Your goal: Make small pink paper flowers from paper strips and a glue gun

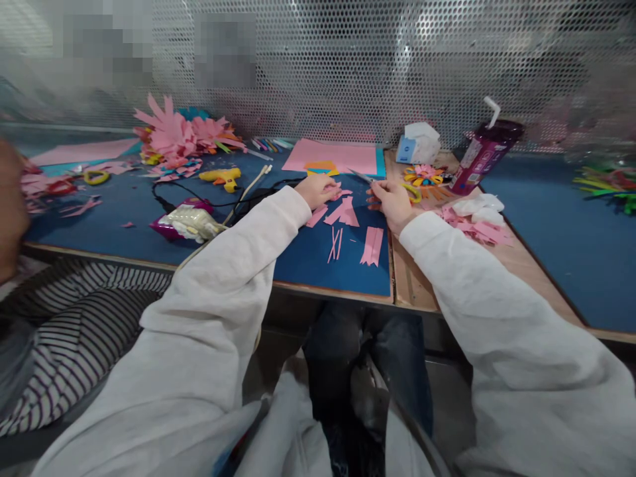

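Back from the flat blue tabletop's point(308, 273) front edge, the curled left hand point(317, 190) is pinching pink paper point(342, 194) while the curled right hand point(395, 204), a gap away, is gripping yellow-handled metal scissors point(413, 193).

Head-worn view, facing forward and down, from the front edge of the table point(308, 268), left hand point(318, 190) and right hand point(396, 204) near, perforated panel point(338, 86) beyond back edge

Pink paper cutouts point(376, 245), yellow-handled scissors point(413, 193), blue table mat point(318, 271), yellow-orange glue gun point(221, 177), purple cup point(481, 158), white straw point(492, 111), black-and-white striped garment point(99, 338).
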Demonstrator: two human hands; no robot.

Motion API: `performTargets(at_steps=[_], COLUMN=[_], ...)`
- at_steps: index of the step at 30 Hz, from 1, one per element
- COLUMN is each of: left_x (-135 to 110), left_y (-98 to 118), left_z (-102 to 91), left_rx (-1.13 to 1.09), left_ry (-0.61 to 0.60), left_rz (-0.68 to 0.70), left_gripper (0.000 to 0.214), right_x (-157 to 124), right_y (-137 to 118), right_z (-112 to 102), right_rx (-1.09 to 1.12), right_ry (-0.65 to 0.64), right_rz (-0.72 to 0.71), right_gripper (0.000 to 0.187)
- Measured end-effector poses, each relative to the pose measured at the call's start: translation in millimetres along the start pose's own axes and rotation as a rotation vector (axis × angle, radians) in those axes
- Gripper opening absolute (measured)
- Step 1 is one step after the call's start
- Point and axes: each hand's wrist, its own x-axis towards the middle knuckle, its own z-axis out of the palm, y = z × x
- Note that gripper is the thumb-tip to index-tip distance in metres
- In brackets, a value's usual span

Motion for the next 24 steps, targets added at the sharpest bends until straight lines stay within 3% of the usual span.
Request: performTargets(at_steps=[4, 10, 16, 24], left_x=[-3.1, -6.2, -7.8, -6.6], left_y=[16.2, 30.4, 28.8, 29.9], left_z=[-1.5, 2.0, 0.3, 9.6], left_rx=[-0.127, -0.139, -0.101, -0.385], left_ry=[0.050, -0.024, -0.005, -0.024], left_rz=[0.063, 0.188, 0.117, 0.024], left_gripper=[0.023, 0.013, 0.013, 0.020], right_x=[-8.5, -16.1, -19.1, -17.1], right_y=[-5.2, -6.2, -8.1, -13.0], right_z=[5.4, 12.5, 12.0, 4.0], right_rx=[-0.031, -0.105, 0.026, 0.211], right_ry=[-0.106, -0.225, -0.301, -0.384], right_rz=[-0.056, -0.106, 0.010, 0.161], right_gripper=[0.009, 0.009, 0.014, 0.023])
